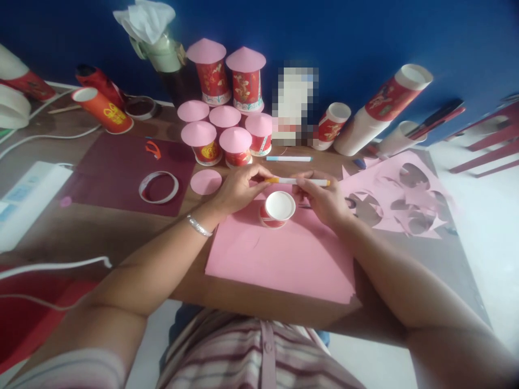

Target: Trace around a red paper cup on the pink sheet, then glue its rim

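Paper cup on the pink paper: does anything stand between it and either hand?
Between the cup and the left hand, nothing visible. Toward the right hand, a slim dark item, perhaps scissors, shows beside the cup, partly hidden by that hand. Both hands hold the marker beyond the cup's far rim.

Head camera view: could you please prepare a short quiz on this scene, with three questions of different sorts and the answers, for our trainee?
1. Multiple choice: what do the left hand and the right hand both hold?
A) a blue-ended marker
B) a yellow-ended marker
C) an orange cup

2. True or false: the small cup close to the hands stands on the pink paper.

3. Count: how many pink cone tops sit on the red cups beyond the hands?

Key: 1. B; 2. True; 3. Seven.
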A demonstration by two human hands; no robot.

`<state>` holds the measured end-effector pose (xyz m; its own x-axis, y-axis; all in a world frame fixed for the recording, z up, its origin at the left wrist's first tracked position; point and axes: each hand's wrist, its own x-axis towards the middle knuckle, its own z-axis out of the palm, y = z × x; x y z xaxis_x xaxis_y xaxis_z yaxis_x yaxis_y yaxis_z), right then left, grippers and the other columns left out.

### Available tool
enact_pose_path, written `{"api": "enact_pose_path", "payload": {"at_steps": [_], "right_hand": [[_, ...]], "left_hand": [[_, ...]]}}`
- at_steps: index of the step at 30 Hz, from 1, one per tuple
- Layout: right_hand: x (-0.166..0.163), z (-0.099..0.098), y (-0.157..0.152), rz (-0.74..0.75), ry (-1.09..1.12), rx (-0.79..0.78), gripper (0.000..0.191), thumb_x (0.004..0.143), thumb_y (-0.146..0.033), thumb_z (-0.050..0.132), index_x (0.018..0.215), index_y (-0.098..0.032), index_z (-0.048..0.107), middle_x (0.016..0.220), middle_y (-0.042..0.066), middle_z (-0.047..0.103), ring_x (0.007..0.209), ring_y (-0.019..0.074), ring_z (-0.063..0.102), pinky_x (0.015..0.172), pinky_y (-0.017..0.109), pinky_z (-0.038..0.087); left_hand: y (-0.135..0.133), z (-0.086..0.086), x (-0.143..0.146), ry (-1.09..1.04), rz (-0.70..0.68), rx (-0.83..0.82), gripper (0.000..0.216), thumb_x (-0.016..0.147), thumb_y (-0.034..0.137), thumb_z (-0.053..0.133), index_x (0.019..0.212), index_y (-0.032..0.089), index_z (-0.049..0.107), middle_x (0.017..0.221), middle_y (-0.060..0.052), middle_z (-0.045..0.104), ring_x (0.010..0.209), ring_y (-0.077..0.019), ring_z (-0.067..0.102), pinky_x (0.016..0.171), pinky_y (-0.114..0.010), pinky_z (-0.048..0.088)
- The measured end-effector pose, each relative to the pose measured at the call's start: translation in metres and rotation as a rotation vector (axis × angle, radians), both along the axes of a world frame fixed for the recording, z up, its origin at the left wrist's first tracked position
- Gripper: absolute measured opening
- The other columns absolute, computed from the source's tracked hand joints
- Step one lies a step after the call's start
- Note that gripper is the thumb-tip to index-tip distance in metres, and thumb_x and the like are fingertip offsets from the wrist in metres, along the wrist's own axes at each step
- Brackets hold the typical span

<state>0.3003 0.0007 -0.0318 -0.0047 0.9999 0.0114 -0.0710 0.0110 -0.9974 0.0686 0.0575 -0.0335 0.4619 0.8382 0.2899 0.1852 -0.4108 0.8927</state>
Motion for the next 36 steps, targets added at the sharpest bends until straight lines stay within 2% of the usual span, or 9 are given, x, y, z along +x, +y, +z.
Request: {"api": "enact_pose_path", "payload": {"at_steps": [3, 6, 11, 14, 22, 25, 30, 33, 36], "right_hand": [[0.009, 0.003, 0.003, -0.067, -0.181, 0.102, 0.042, 0.079, -0.055, 0.090, 0.103, -0.022, 0.079, 0.076, -0.001, 0.070, 0.059, 0.0115, 0.059, 0.056, 0.027, 0.052], [0.021, 0.003, 0.009, -0.141, -0.418, 0.276, 0.032, 0.086, -0.054, 0.084, 0.099, -0.025, 0.080, 0.081, 0.001, 0.072, 0.062, 0.0136, 0.058, 0.057, 0.029, 0.050], [0.035, -0.008, 0.017, -0.038, -1.038, 0.583, 0.016, 0.100, -0.038, 0.069, 0.100, -0.026, 0.080, 0.094, 0.007, 0.078, 0.084, 0.0236, 0.068, 0.078, 0.039, 0.057], [0.036, -0.013, 0.016, 0.008, -1.256, 0.641, 0.019, 0.102, -0.037, 0.064, 0.098, -0.025, 0.079, 0.099, 0.009, 0.077, 0.095, 0.0276, 0.068, 0.082, 0.041, 0.056], [0.026, 0.013, 0.031, -0.087, -1.450, 0.536, 0.026, 0.107, -0.032, 0.054, 0.106, -0.023, 0.078, 0.103, 0.011, 0.073, 0.102, 0.0279, 0.065, 0.079, 0.038, 0.051], [0.019, 0.023, 0.052, -0.050, -1.630, 0.399, 0.026, 0.105, -0.024, 0.053, 0.115, -0.022, 0.077, 0.113, 0.013, 0.071, 0.109, 0.0294, 0.061, 0.079, 0.036, 0.049], [0.009, 0.023, 0.087, 0.061, -1.685, 0.370, 0.024, 0.101, -0.020, 0.057, 0.113, -0.017, 0.078, 0.111, 0.016, 0.072, 0.112, 0.0329, 0.058, 0.086, 0.041, 0.049], [0.007, 0.022, 0.091, 0.123, -1.708, 0.447, 0.027, 0.099, -0.015, 0.053, 0.106, -0.014, 0.079, 0.110, 0.018, 0.074, 0.111, 0.0348, 0.060, 0.093, 0.047, 0.049], [0.012, 0.026, 0.075, 0.114, -1.676, 0.599, 0.030, 0.101, -0.017, 0.049, 0.110, -0.014, 0.077, 0.104, 0.016, 0.076, 0.105, 0.0330, 0.063, 0.093, 0.047, 0.049]], "left_hand": [[0.006, -0.004, 0.001, 0.002, 0.052, 0.052, 0.028, 0.092, 0.047, 0.078, 0.099, 0.019, 0.077, 0.099, -0.005, 0.081, 0.092, -0.0192, 0.074, 0.086, -0.032, 0.059], [0.009, -0.010, 0.000, 0.068, 0.096, 0.141, 0.021, 0.093, 0.039, 0.076, 0.099, 0.018, 0.075, 0.099, -0.005, 0.080, 0.089, -0.0173, 0.073, 0.083, -0.030, 0.059], [0.010, -0.016, -0.002, 0.207, 0.032, 0.297, 0.010, 0.097, 0.024, 0.070, 0.102, 0.018, 0.076, 0.097, -0.005, 0.078, 0.089, -0.0170, 0.071, 0.079, -0.029, 0.057], [0.011, -0.016, -0.001, 0.264, -0.036, 0.330, 0.014, 0.099, 0.027, 0.068, 0.101, 0.017, 0.078, 0.101, -0.008, 0.078, 0.094, -0.0191, 0.072, 0.085, -0.033, 0.057], [0.008, -0.014, 0.000, 0.218, -0.046, 0.323, 0.017, 0.100, 0.018, 0.065, 0.107, 0.017, 0.080, 0.111, -0.008, 0.080, 0.107, -0.0219, 0.074, 0.100, -0.039, 0.060], [0.007, -0.015, 0.000, 0.170, -0.001, 0.399, 0.016, 0.099, 0.017, 0.064, 0.101, 0.017, 0.079, 0.106, -0.008, 0.079, 0.104, -0.0212, 0.074, 0.098, -0.038, 0.061], [0.007, -0.015, -0.001, 0.137, 0.033, 0.452, 0.011, 0.100, 0.018, 0.064, 0.100, 0.018, 0.075, 0.104, -0.007, 0.076, 0.100, -0.0189, 0.073, 0.094, -0.036, 0.061], [0.007, -0.016, -0.002, 0.136, 0.065, 0.485, 0.009, 0.099, 0.017, 0.065, 0.103, 0.018, 0.073, 0.105, -0.006, 0.073, 0.102, -0.0188, 0.071, 0.095, -0.036, 0.061], [0.007, -0.018, -0.002, 0.142, 0.123, 0.494, 0.022, 0.097, 0.014, 0.066, 0.118, 0.019, 0.069, 0.118, -0.009, 0.070, 0.110, -0.0199, 0.070, 0.097, -0.037, 0.062]]}}
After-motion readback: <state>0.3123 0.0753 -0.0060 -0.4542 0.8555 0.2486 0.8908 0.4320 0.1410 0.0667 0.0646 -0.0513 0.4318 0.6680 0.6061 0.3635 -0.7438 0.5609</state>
